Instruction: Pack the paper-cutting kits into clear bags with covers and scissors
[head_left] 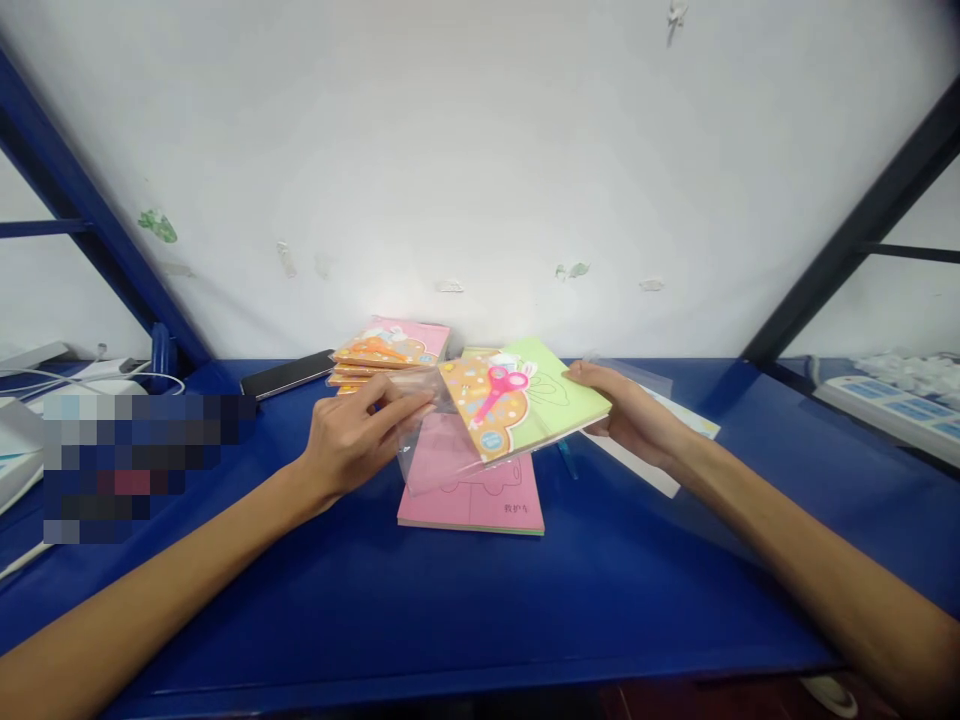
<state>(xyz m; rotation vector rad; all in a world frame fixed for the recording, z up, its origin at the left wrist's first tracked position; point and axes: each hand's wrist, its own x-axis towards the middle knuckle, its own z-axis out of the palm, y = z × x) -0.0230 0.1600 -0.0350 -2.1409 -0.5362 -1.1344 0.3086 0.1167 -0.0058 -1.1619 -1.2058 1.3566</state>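
Observation:
My right hand grips the far right edge of a green and orange booklet set with pink scissors printed or packed on its front, held tilted above the blue table. My left hand pinches the open end of a clear plastic sleeve at the booklet's left end. Whether the booklet is partly inside the sleeve I cannot tell. Beneath them a pink booklet lies flat on the table.
A stack of similar orange and pink sets sits behind my left hand, next to a dark phone. White sheets and clear sleeves lie under my right hand. Cables and white devices sit far left, a power strip far right. Blue shelf struts flank both sides.

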